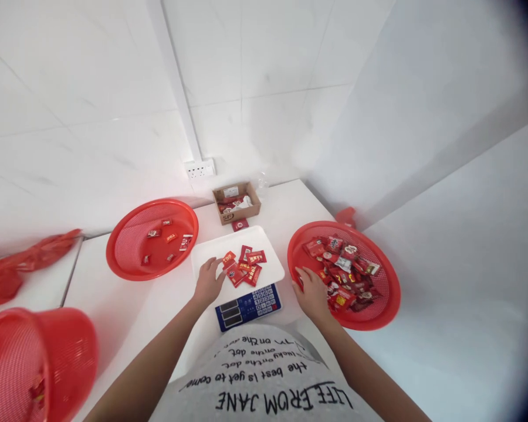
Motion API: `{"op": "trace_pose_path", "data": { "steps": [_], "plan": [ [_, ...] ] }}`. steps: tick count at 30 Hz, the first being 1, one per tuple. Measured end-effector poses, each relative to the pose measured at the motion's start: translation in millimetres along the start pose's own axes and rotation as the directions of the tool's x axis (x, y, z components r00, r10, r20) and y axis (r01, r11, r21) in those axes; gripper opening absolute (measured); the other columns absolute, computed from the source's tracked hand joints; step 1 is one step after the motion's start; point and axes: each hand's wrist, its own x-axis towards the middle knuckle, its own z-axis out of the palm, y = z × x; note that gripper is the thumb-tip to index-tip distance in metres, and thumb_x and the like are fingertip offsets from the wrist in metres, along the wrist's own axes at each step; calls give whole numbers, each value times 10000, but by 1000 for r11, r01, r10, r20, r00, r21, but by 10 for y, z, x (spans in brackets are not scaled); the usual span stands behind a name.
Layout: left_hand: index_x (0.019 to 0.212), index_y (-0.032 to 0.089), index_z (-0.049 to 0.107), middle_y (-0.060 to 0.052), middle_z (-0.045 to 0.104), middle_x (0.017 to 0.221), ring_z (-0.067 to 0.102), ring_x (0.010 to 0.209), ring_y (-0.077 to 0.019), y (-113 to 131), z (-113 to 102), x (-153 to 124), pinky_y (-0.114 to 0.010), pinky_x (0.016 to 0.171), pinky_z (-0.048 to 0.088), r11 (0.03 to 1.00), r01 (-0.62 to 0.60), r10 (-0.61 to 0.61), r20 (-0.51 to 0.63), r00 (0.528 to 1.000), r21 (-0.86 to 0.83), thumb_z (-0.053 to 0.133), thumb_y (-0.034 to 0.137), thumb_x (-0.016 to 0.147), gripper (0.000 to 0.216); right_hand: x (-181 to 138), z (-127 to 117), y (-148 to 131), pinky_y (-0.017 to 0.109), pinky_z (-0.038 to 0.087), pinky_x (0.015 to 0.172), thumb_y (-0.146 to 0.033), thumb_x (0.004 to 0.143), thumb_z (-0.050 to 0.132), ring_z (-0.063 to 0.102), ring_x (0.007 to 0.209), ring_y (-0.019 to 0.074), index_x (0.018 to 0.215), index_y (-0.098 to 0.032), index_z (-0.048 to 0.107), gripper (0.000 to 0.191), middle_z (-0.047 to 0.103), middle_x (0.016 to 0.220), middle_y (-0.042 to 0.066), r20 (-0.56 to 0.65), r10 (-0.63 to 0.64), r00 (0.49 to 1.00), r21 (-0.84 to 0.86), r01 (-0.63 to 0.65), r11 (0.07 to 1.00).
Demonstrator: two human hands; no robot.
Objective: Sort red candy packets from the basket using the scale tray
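My left hand (208,283) is over the white weighing tray (268,266) of a scale, its fingers apart and the tips at the edge of a small orange-red packet (228,257). Beside that packet lie several red snack packets (245,267) in a loose heap. My right hand (312,293) is at the near left rim of a red mesh basket (389,293), fingers spread over its inside edge. Many red packets (347,269) fill this basket. I see nothing held in the right hand, though its fingertips are partly hidden.
The scale's blue keypad panel (249,307) faces me. Behind the tray stands a cardboard box (236,202) with packets, one red packet (240,225) before it. Left are a red basket (114,258) with several packets, another red basket (70,346) and red plastic bags (30,264).
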Motion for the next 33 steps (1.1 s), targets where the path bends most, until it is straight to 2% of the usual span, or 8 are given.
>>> {"op": "trace_pose_path", "data": {
  "steps": [3,7,13,19,24,28,30,33],
  "plan": [
    [1171,181,541,-122,450,1302,339,1241,-281,-20,45,196,-404,1015,278,988,-8,-5,83,997,152,480,307,827,372,-77,38,98,464,290,985,-332,830,412,406,1178,290,1210,-160,515,429,477,1266,150,10,90,996,-53,-89,995],
    [1156,200,555,-94,517,1236,417,1169,-249,11,96,411,-349,978,312,977,-10,-23,151,988,212,438,264,850,333,-139,117,127,425,320,965,-346,857,373,421,1172,269,1237,-150,487,442,480,1271,150,8,90,996,-61,-89,994],
    [1101,193,565,-97,567,1122,508,1031,-232,68,159,691,-323,837,385,959,63,-104,135,985,277,508,226,795,313,-141,160,87,387,329,952,-337,873,364,454,1146,246,1242,-148,477,429,508,1261,131,-11,38,999,-168,-39,985],
    [1016,199,592,-73,618,960,578,855,-219,116,177,757,-307,730,399,961,137,-166,105,980,241,562,190,738,280,-159,179,96,369,333,935,-316,872,375,471,1132,237,1237,-161,476,409,523,1253,125,-47,8,999,-203,-18,979],
    [956,171,601,-75,616,956,572,871,-201,198,83,664,-296,750,400,984,159,-161,23,987,85,520,227,776,206,-163,193,93,379,317,954,-297,864,388,469,1134,238,1236,-147,471,410,529,1247,125,-51,5,999,-185,-15,983],
    [904,160,588,-44,646,843,590,749,-162,269,14,403,-265,663,432,980,174,-172,29,985,-100,486,345,798,237,-160,197,118,392,306,968,-290,849,402,468,1131,243,1239,-159,471,417,529,1246,123,-67,9,998,-129,-18,991],
    [884,160,577,-30,645,797,584,701,-145,296,24,194,-256,637,439,958,181,-164,93,982,-222,511,388,776,261,-166,177,114,407,305,970,-300,841,412,462,1130,253,1234,-164,479,421,525,1246,124,-90,14,996,-83,-21,996],
    [843,165,555,12,600,678,548,617,-126,336,108,-144,-253,600,429,886,239,-137,267,954,-397,612,384,693,271,-197,119,7,432,307,977,-340,833,419,454,1131,265,1185,-170,524,404,543,1208,127,-105,-29,994,60,36,998]
  ]
}}
